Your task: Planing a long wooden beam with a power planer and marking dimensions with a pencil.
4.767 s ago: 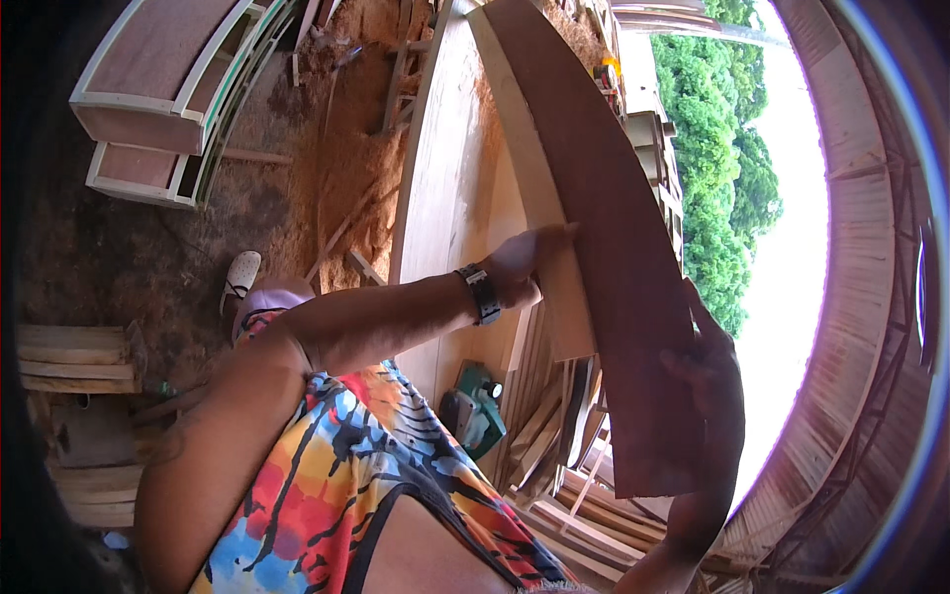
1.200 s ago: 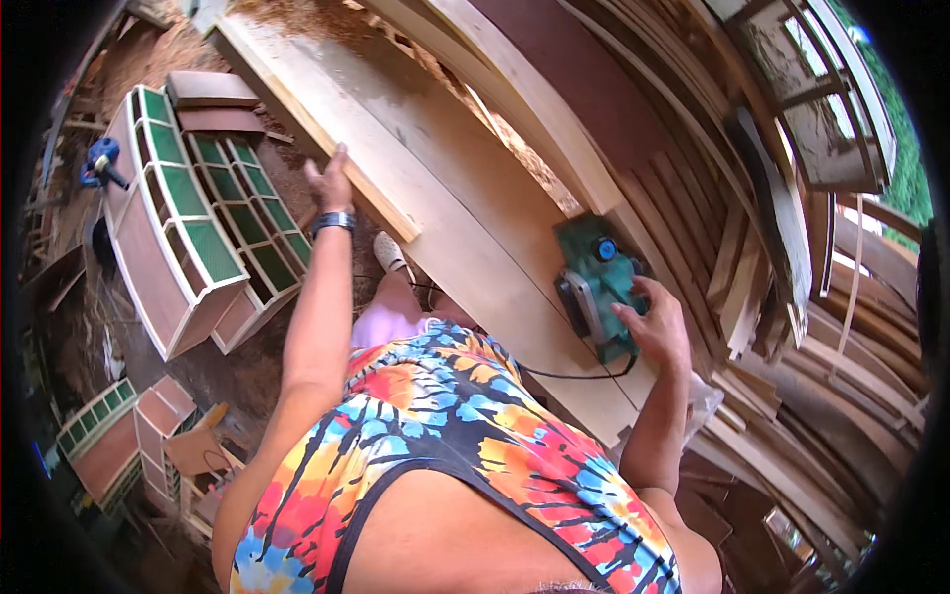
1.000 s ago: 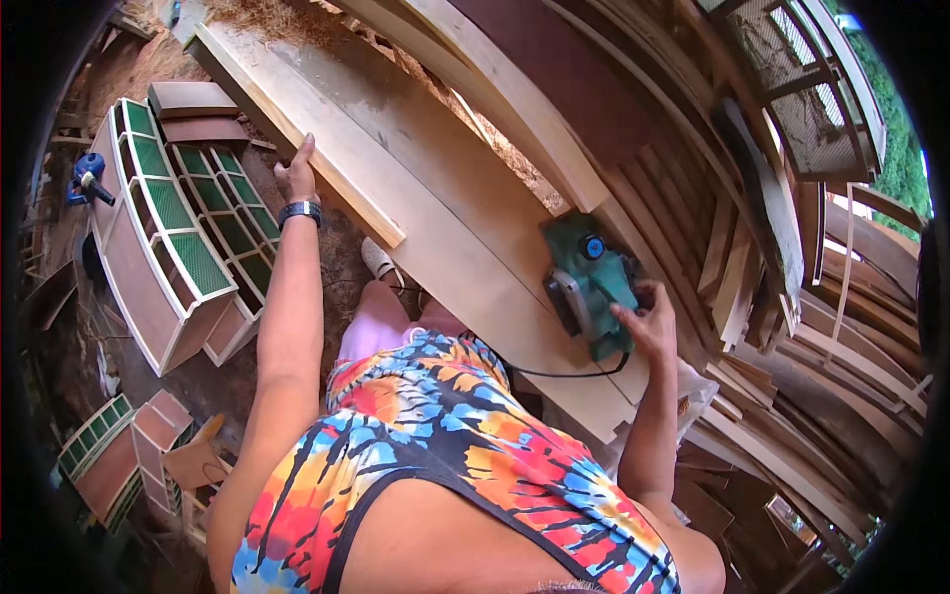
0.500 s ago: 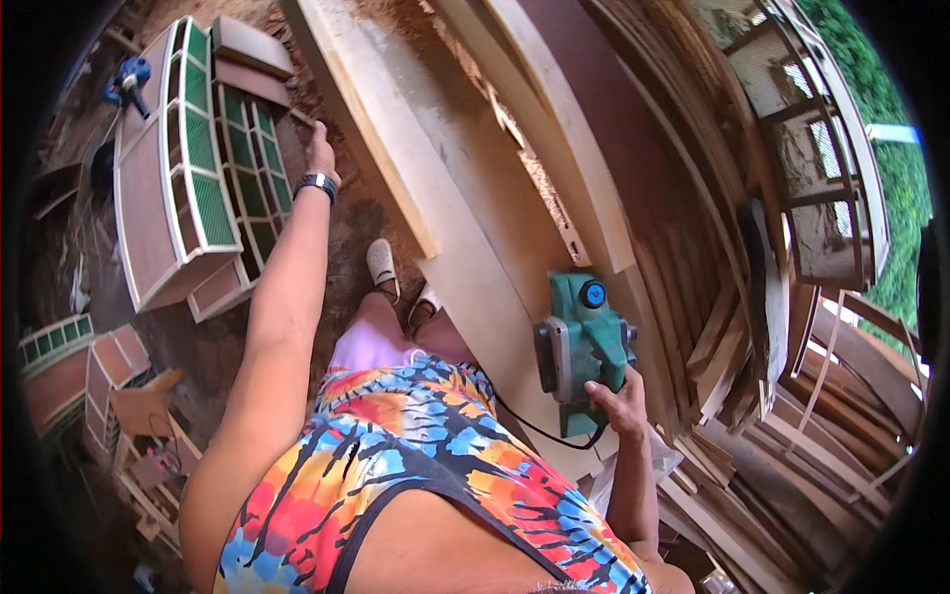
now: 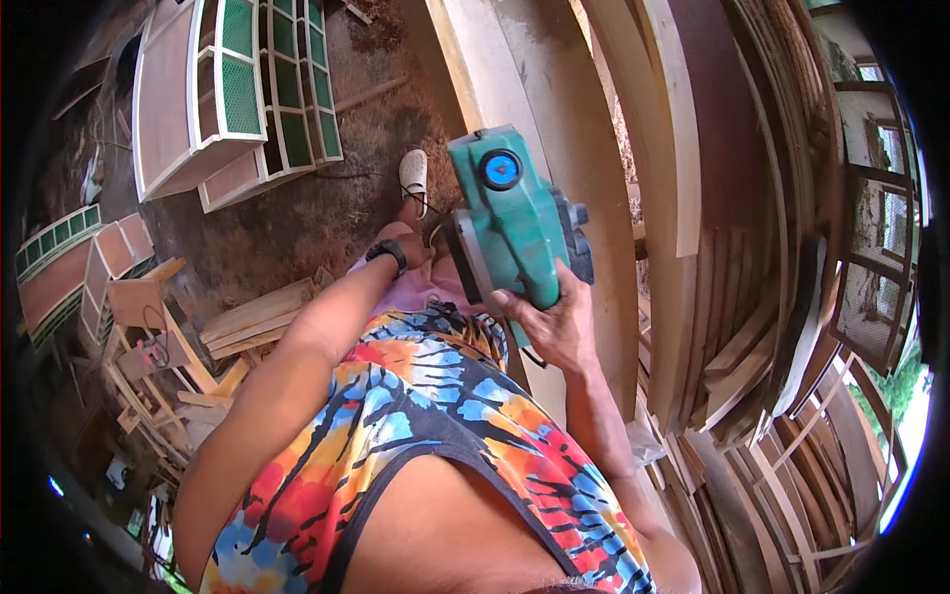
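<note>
My right hand point(image 5: 554, 319) is wrapped round the handle of a green electric planer point(image 5: 520, 233). The planer has a blue round knob at its front and is tilted, with its flat metal sole facing left. It is over the near end of a pale wooden board point(image 5: 495, 54); whether it touches the wood I cannot tell. Close to my lap, my left hand point(image 5: 414, 247) is bent inward beyond a dark wristband point(image 5: 389, 255). Its fingers are mostly hidden, and a thin dark cord runs near it.
Long planks point(image 5: 678, 148) lie along the right of the board. Stacked lumber point(image 5: 762, 366) fills the far right. At upper left stands a wooden cabinet frame point(image 5: 203, 99) with green mesh panels. Offcuts point(image 5: 262, 315) lie left of my arm, and a shoe point(image 5: 414, 176) shows on the dirt floor.
My left hand has come back from its outstretched position to near my lap. My right hand has brought the planer left and up in the picture, closer to my body's midline. The view has shifted.
</note>
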